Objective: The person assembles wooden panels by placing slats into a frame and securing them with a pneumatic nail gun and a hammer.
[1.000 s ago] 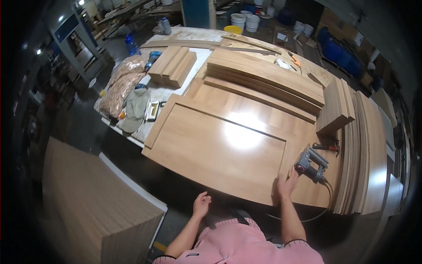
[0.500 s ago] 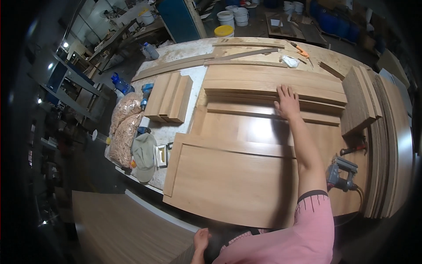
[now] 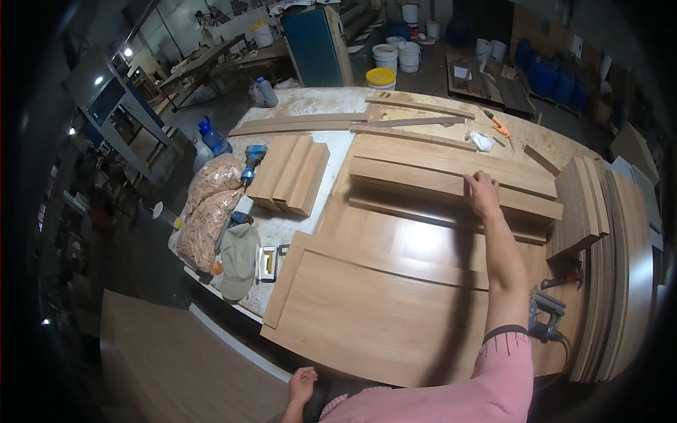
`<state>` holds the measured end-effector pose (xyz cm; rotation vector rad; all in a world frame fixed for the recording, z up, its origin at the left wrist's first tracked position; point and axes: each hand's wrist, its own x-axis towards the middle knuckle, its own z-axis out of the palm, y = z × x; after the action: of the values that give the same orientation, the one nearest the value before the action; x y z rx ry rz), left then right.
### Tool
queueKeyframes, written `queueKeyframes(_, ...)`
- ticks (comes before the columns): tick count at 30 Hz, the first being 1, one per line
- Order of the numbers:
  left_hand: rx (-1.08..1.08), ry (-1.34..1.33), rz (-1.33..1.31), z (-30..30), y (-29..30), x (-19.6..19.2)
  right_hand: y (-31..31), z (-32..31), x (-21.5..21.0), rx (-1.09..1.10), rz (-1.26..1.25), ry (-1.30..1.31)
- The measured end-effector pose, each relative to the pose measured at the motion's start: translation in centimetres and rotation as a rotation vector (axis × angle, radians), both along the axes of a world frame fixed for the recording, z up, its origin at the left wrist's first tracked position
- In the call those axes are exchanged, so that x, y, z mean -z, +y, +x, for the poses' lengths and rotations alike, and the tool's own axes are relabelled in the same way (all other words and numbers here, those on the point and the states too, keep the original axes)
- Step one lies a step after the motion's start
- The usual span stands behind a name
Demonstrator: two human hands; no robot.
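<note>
My right hand (image 3: pixel 483 192) has its fingers bent over the upper edge of a long wooden board (image 3: pixel 416 180), the front one of a stack on the bench. This board is pulled a little apart from the long boards behind it (image 3: pixel 437 158); its underside is in shadow. Below it lies another narrow board (image 3: pixel 395 213). Close to my body, my left hand (image 3: pixel 303 383) hangs low beyond the bench's front edge, its fingers curled with nothing visible in them. A wide framed wooden panel (image 3: pixel 381 310) lies flat in front of me.
At right stand upright panels (image 3: pixel 624 275), a hammer (image 3: pixel 564 279) and a nail gun (image 3: pixel 546 315). At left are stacked short boards (image 3: pixel 290 173), a blue drill (image 3: pixel 252 163), a bag of shavings (image 3: pixel 208 225) and a cap (image 3: pixel 240 261). Thin strips (image 3: pixel 296 125) lie toward the back.
My right hand has gone from lying flat on the stacked boards to gripping the front one, which has come toward me. The view has shifted, and my left hand sits slightly further left.
</note>
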<state>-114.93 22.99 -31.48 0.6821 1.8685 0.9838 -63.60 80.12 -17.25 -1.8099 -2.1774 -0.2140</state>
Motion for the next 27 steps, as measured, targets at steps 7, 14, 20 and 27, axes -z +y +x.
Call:
queueKeyframes(7,0.052,0.455,0.307,-1.6,6.2,-9.2,-15.6,-10.1,-6.0,-0.272,0.05,0.108)
queueKeyframes(14,0.791,0.866,0.667,-0.9,11.9,-13.5,-42.6,-19.5,-0.1,-0.361,-0.519,0.351)
queueKeyframes(20,1.119,0.865,0.594,-5.8,6.5,-4.5,-52.0,-23.5,5.5,-0.229,-0.517,0.359)
queueKeyframes(27,0.961,0.904,0.689,-8.4,8.8,-1.9,-53.2,-25.3,7.6,-0.126,-0.321,0.258)
